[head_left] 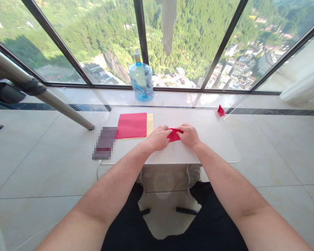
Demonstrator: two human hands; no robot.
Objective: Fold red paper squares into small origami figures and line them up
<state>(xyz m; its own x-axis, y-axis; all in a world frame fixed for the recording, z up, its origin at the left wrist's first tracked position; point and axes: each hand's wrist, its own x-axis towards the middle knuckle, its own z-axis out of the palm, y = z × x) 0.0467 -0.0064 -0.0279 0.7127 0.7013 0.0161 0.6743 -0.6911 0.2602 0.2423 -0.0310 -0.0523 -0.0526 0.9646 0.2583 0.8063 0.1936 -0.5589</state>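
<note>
A small piece of folded red paper [174, 135] lies at the middle of the low white table, between my two hands. My left hand [159, 137] grips its left edge, with thumb and fingers pressed together on it. On the right side my right hand [188, 135] pinches the same paper, its thumb near the middle. Fingers cover both ends, so the full outline of the fold is hidden. To the left of my left hand is a stack of red paper sheets [132, 125], with yellow paper [150, 124] showing from under its right side.
A folded red paper figure [221, 111] stands at the table's [214, 150] far right corner. At the left edge lies a blurred-out dark flat object [104, 143] with a white cable [97, 170]. A blue water jug [140, 82] stands by the window, and a metal leg [65, 109] slants at left.
</note>
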